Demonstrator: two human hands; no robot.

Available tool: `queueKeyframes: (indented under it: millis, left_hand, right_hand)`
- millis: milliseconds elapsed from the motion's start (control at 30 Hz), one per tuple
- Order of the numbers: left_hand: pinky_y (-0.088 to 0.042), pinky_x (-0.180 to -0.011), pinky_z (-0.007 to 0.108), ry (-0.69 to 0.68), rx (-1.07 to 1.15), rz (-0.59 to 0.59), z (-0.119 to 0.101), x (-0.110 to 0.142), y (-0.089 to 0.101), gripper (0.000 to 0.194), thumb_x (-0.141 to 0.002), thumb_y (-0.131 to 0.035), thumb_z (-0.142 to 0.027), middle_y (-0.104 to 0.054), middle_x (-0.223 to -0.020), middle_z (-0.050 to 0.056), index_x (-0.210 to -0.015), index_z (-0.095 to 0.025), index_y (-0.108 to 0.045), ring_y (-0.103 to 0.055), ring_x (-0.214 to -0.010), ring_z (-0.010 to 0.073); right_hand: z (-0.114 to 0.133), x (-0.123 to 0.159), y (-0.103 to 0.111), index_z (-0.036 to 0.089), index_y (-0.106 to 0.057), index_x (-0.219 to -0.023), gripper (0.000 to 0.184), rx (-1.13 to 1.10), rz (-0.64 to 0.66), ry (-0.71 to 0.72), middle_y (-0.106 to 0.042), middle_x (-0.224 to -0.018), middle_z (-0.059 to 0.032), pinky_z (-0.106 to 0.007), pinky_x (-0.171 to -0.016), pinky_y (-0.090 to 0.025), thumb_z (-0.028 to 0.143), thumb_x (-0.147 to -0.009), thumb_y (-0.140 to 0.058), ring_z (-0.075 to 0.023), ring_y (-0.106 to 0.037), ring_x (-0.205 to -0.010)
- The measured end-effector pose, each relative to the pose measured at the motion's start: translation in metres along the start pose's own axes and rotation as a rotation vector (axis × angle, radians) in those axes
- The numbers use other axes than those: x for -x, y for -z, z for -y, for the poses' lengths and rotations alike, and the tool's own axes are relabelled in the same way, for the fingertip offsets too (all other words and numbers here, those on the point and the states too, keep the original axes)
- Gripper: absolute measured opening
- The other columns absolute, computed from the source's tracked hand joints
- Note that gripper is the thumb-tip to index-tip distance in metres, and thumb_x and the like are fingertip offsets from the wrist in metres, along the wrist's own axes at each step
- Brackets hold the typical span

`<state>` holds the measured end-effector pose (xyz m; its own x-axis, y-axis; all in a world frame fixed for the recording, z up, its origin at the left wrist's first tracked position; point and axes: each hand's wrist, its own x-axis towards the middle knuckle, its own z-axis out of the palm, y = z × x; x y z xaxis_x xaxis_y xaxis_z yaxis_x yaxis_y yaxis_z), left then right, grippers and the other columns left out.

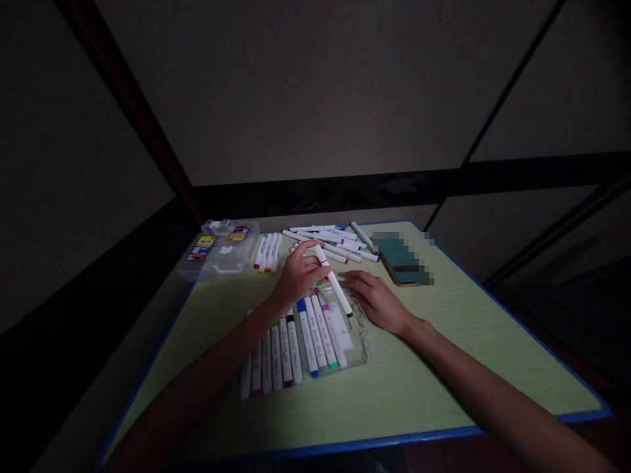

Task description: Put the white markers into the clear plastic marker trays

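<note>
A white marker (335, 286) with a dark end is pinched in my left hand (297, 276), tilted above a clear plastic tray (362, 351). Several markers (320, 332) lie side by side in that tray. My right hand (377, 302) rests by the tray's right edge, fingers loosely stretched toward its far end; it holds nothing that I can see. To the left of the tray, another row of markers (273, 358) lies on the table, partly hidden by my left forearm.
A pile of loose markers (325, 236) lies at the table's far side. Clear plastic cases (231, 253) with labels stand at the far left, beside a short row of markers (269, 253). A phone-like flat object (404, 263), partly pixelated, lies right. The table (444, 387) has blue edging.
</note>
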<state>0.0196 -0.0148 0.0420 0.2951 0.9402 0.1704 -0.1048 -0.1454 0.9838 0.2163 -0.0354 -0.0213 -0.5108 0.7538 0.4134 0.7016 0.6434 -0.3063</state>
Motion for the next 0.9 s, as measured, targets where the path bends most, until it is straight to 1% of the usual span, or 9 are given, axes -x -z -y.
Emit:
queueKeyframes:
  millis: [100, 200, 233, 333, 400, 467, 633, 767, 900]
  left_hand:
    - [-0.050, -0.054, 0.021, -0.021, -0.010, -0.014, 0.003, -0.001, 0.003, 0.045, -0.063, -0.063, -0.016, -0.060, -0.063, -0.004, -0.102, -0.016, -0.043, -0.061, -0.056, 0.0104]
    - [-0.050, -0.054, 0.021, -0.020, -0.010, -0.010, 0.005, -0.002, 0.005, 0.046, -0.063, -0.064, -0.018, -0.058, -0.062, -0.005, -0.104, -0.016, -0.042, -0.061, -0.058, 0.0112]
    - [-0.050, -0.054, 0.021, -0.019, -0.008, -0.010, 0.006, -0.002, 0.005, 0.047, -0.063, -0.064, -0.018, -0.057, -0.061, -0.005, -0.105, -0.016, -0.042, -0.061, -0.058, 0.0112]
    - [-0.049, -0.054, 0.020, -0.022, -0.010, -0.020, 0.007, -0.001, 0.004, 0.055, -0.064, -0.063, -0.018, -0.056, -0.060, -0.006, -0.112, -0.017, -0.038, -0.060, -0.056, 0.0104]
    - [-0.049, -0.053, 0.020, -0.027, -0.016, -0.024, 0.008, 0.000, 0.003, 0.060, -0.064, -0.063, -0.017, -0.056, -0.059, -0.007, -0.117, -0.018, -0.033, -0.059, -0.055, 0.0101]
    - [-0.048, -0.053, 0.020, -0.028, -0.024, -0.017, 0.008, 0.001, 0.002, 0.060, -0.065, -0.063, -0.017, -0.056, -0.058, -0.007, -0.116, -0.019, -0.033, -0.059, -0.054, 0.0101]
    - [-0.048, -0.051, 0.019, -0.027, -0.047, 0.015, 0.009, 0.002, 0.001, 0.044, -0.064, -0.063, -0.018, -0.057, -0.060, -0.006, -0.101, -0.020, -0.038, -0.059, -0.054, 0.0100]
    - [-0.047, -0.052, 0.019, -0.015, -0.057, 0.025, 0.006, 0.003, 0.000, 0.043, -0.064, -0.062, -0.016, -0.056, -0.061, -0.007, -0.099, -0.021, -0.037, -0.061, -0.057, 0.0108]
    - [-0.046, -0.052, 0.019, -0.021, -0.061, 0.063, 0.004, 0.005, -0.002, 0.042, -0.065, -0.061, -0.014, -0.055, -0.061, -0.007, -0.099, -0.021, -0.037, -0.060, -0.057, 0.0103]
  right_hand:
    - [0.007, 0.002, 0.006, 0.016, -0.055, -0.105, 0.030, -0.028, -0.165, 0.039, -0.060, -0.105, -0.0103, -0.039, -0.084, -0.042, 0.008, -0.081, -0.037, -0.0212, -0.053, -0.100]
    - [0.017, 0.005, 0.015, 0.017, -0.053, -0.102, 0.023, -0.031, -0.312, 0.168, -0.064, -0.086, -0.0062, -0.036, -0.078, -0.042, 0.012, -0.084, -0.040, -0.0172, -0.057, -0.079]
    - [0.021, 0.006, 0.018, 0.016, -0.053, -0.103, 0.021, -0.027, -0.328, 0.211, -0.064, -0.082, -0.0053, -0.035, -0.077, -0.042, 0.015, -0.085, -0.042, -0.0162, -0.057, -0.074]
    - [0.033, 0.008, 0.023, 0.013, -0.051, -0.109, 0.026, 0.044, -0.255, 0.377, -0.060, -0.070, -0.0032, -0.033, -0.073, -0.042, 0.025, -0.087, -0.046, -0.0145, -0.053, -0.064]
    - [0.039, 0.008, 0.022, 0.012, -0.052, -0.109, 0.029, 0.080, -0.230, 0.436, -0.057, -0.065, -0.0013, -0.031, -0.071, -0.041, 0.029, -0.087, -0.047, -0.0134, -0.051, -0.061]
    - [0.042, 0.008, 0.020, 0.011, -0.054, -0.107, 0.027, 0.089, -0.231, 0.459, -0.057, -0.064, -0.0003, -0.029, -0.069, -0.041, 0.028, -0.086, -0.048, -0.0124, -0.051, -0.060]
    - [0.043, 0.006, 0.018, 0.011, -0.057, -0.098, 0.017, 0.118, -0.282, 0.514, -0.057, -0.060, 0.0009, -0.026, -0.064, -0.040, 0.019, -0.085, -0.051, -0.0105, -0.049, -0.058]
    - [0.041, 0.008, 0.020, 0.013, -0.058, -0.096, 0.014, 0.179, -0.290, 0.571, -0.056, -0.058, 0.0024, -0.026, -0.061, -0.040, 0.017, -0.083, -0.054, -0.0100, -0.048, -0.057]
    - [0.040, 0.010, 0.021, 0.014, -0.058, -0.097, 0.015, 0.197, -0.280, 0.605, -0.059, -0.061, 0.0023, -0.026, -0.064, -0.041, 0.017, -0.083, -0.054, -0.0099, -0.050, -0.060]
